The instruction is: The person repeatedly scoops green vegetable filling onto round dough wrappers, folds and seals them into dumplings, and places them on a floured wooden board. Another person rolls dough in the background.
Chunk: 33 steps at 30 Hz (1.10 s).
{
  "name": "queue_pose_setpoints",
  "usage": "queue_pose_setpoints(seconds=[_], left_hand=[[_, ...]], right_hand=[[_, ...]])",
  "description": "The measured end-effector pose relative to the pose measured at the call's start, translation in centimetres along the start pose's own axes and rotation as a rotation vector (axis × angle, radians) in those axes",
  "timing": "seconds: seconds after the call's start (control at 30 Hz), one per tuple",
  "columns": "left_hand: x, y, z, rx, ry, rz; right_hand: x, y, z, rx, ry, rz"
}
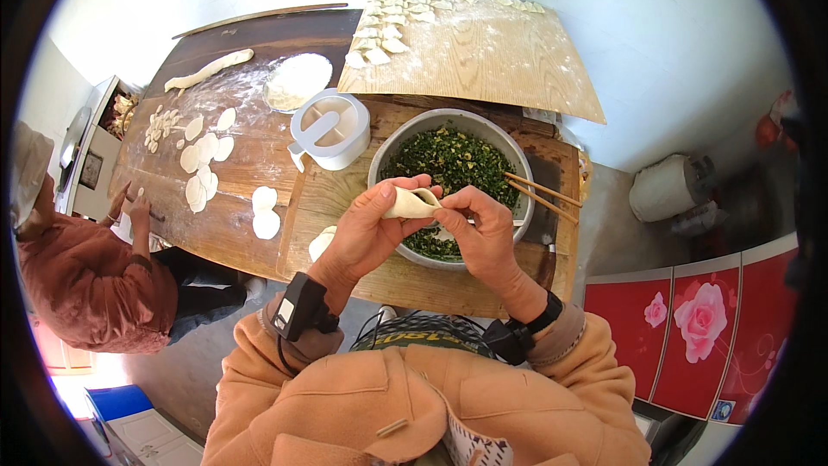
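A dumpling [412,204], its pale wrapper folded over and still gaping at the right end, is held above a large metal bowl [523,155]. My left hand [355,229] cradles it with the fingers beneath and the thumb on top. At the gaping end, my right hand [485,229] pinches the wrapper's edge between thumb and fingers. Chopped green filling [448,155] with yellow bits lies in the bowl. A pair of wooden chopsticks [545,193] rests across its right rim. Round dough wrappers [320,243] lie on the table beside my left hand, partly hidden by it.
A wooden board [483,56] bears rows of folded dumplings [392,17]. Left of the bowl stand a white lidded container [332,131] and a flour bowl [297,79]. Wrappers [266,223], small dough pieces [160,125] and a dough rope [209,69] lie near a co-worker [90,280].
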<state>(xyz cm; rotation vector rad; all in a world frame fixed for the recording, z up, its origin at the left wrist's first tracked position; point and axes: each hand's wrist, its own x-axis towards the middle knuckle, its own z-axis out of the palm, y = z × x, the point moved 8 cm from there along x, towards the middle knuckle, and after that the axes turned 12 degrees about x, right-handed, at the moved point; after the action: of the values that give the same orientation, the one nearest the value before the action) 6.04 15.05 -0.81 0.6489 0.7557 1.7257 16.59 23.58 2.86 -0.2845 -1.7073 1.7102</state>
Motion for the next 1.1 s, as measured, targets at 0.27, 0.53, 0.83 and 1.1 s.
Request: queue_pose_setpoints(seconds=[0.27,0.53,0.83,1.1], left_hand=[[0.0,-0.1,0.2,-0.004,0.027,0.036],[0.0,-0.3,1.2,0.02,0.004,0.023],[-0.2,-0.4,1.2,0.08,0.054,-0.023],[-0.5,-0.6,1.6,0.074,0.059,-0.066]], right_hand=[[0.3,-1.1,-1.1,-0.08,0.011,0.04],[-0.1,-4.1,0.3,-0.458,0.006,-0.344],[0.6,-3.6,0.2,-0.297,-0.022,-0.214],[0.5,-3.3,-0.2,-0.262,0.007,-0.146]])
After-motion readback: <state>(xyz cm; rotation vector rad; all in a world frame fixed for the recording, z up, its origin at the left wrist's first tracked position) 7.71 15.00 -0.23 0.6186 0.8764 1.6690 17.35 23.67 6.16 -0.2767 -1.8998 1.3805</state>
